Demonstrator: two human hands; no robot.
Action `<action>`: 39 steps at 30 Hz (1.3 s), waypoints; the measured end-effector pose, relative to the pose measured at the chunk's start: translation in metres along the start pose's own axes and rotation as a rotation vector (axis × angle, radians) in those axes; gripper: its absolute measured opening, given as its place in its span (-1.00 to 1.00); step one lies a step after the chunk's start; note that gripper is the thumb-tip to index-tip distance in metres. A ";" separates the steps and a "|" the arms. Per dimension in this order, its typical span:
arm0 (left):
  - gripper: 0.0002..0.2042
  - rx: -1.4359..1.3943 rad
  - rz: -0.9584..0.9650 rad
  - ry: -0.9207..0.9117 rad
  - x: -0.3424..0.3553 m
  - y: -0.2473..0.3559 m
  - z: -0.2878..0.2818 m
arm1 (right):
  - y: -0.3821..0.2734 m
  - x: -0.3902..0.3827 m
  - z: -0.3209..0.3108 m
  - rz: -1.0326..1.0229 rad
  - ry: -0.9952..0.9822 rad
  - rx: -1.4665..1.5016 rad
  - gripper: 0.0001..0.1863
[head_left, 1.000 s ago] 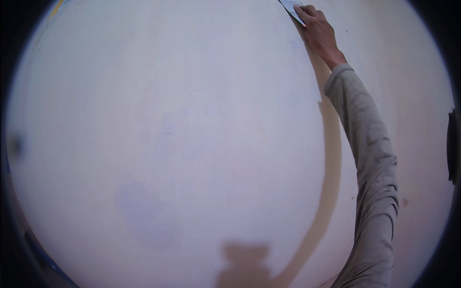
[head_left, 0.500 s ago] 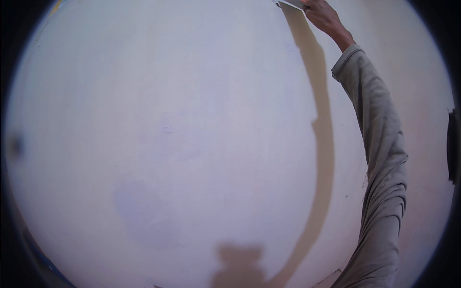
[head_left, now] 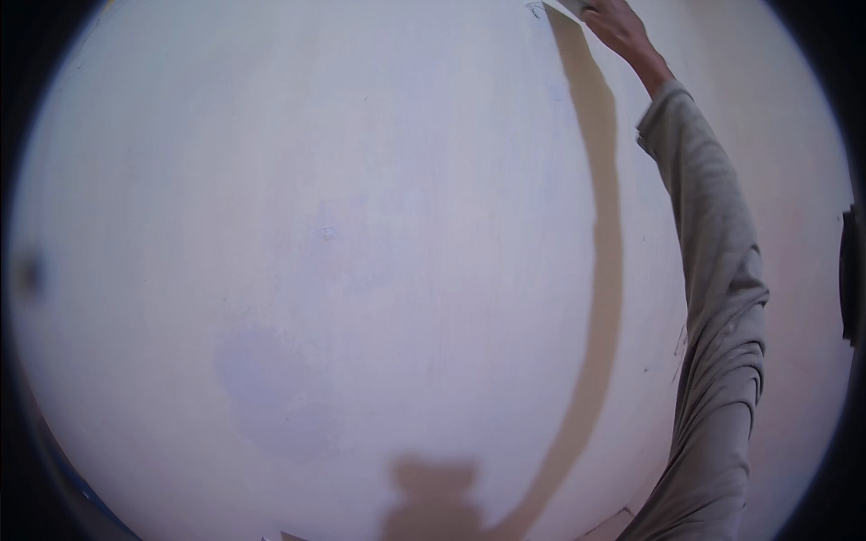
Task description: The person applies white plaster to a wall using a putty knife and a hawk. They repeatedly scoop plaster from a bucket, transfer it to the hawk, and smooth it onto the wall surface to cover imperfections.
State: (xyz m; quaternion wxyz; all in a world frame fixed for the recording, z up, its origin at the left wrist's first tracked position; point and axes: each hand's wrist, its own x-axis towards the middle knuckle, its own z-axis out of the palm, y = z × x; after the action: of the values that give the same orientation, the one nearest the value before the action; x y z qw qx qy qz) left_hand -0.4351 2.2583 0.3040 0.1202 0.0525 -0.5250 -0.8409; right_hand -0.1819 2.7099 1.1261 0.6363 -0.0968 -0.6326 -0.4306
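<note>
My right hand [head_left: 622,29] is raised at the top of the view, its arm stretched up in a grey-green sleeve [head_left: 722,270]. Its fingers are closed round a scraper [head_left: 571,6], whose flat, light metal blade is partly cut off by the upper edge. The blade is at a pale wall [head_left: 433,288]; whether it presses on the surface I cannot tell. A small dark scribble-like mark [head_left: 535,10] shows just left of the blade. My left hand is out of the picture.
Bluish patches [head_left: 262,383] and a small rough spot [head_left: 326,233] mark the wall. A long arm shadow [head_left: 606,270] runs down it to a head-shaped shadow [head_left: 433,496]. Something dark [head_left: 849,275] stands at the right rim, and a blue strip [head_left: 86,491] at lower left.
My right hand and the scraper have shifted slightly right and up in the picture. The arm's shadow at the top has moved right, while the head-shaped shadow has slid a little left.
</note>
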 end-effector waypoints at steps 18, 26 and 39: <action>-0.67 0.013 0.030 0.040 0.033 0.088 -0.058 | -0.113 0.026 -0.021 -0.126 0.065 -0.034 -0.42; -0.66 0.036 0.041 0.043 0.028 0.077 -0.071 | -0.087 0.031 -0.088 0.197 -0.164 0.156 -0.77; -0.64 0.086 0.009 0.108 0.009 0.061 -0.081 | -0.138 0.007 -0.097 -0.112 -0.228 0.250 -0.78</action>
State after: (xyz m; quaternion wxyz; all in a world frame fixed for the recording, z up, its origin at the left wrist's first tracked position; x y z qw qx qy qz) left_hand -0.4179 2.1602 0.3234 0.1496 0.1007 -0.5535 -0.8131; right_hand -0.2058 2.5577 1.0567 0.5423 -0.0298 -0.7538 -0.3698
